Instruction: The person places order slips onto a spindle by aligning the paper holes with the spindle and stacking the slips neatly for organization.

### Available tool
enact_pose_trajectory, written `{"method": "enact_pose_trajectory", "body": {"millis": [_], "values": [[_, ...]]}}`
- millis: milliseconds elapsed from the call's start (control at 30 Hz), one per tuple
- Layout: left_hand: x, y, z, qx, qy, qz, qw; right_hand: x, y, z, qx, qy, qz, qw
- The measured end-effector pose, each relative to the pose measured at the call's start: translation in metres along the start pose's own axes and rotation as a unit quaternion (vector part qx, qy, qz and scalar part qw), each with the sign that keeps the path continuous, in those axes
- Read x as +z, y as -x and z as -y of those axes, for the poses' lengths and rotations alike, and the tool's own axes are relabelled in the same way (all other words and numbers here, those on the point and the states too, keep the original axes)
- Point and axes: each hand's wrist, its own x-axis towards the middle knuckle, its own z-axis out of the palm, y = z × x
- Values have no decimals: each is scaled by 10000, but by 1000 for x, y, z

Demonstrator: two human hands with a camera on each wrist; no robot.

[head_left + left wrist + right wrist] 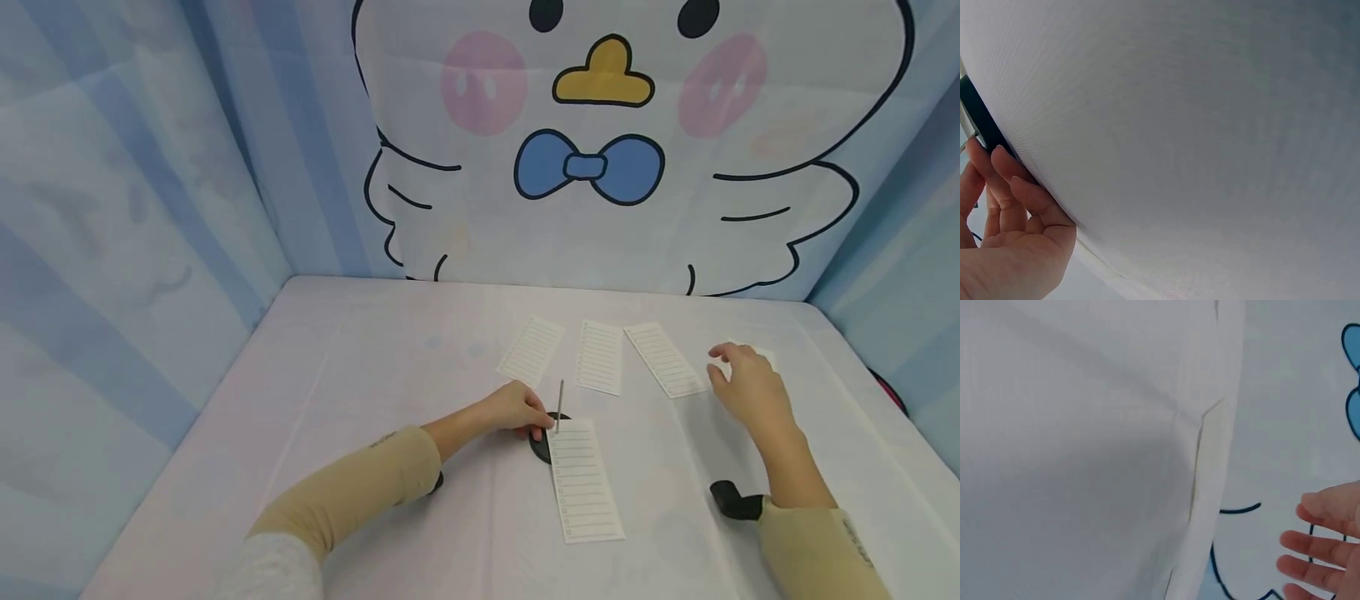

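Left hand (517, 408), at the centre of the head view, has its fingers bent and pinches the upper left corner of a ruled checklist card (588, 487) between thumb and index finger. Right hand (750, 390), at the right of the frame, holds nothing; its fingers are slightly bent and spread, raised off the table. The pinched card lies at lower centre, its upper left corner overlapping a round black base (538, 448). A thin metal spike (561, 400) rises upright at that corner; whether it pierces the card cannot be determined. Above this assembly, three further checklist cards (600, 358) lie apart in a row, the outer two tilted. A fourth card (767, 356) is partly hidden behind the right hand. Tan sleeves (360, 483) cover both forearms, with a black fitting (737, 502) at the right cuff. All cards lie on a pale table covering (375, 358). Across the top, a backdrop (420, 208) shows a white cartoon figure with a blue bow tie.
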Motion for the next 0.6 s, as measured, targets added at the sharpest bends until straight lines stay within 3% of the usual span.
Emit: {"method": "enact_pose_trajectory", "body": {"millis": [133,333,600], "values": [[0,1,0,-23,-12,-8,10000,0,-17,-26,128,274,-182,9994],[-1,2,-2,-54,-2,-8,10000,-5,-36,-57,527,414,149,9976],[-2,3,-2,-88,-96,-43,9999,-2,-51,-81,1233,469,617,9893]]}}
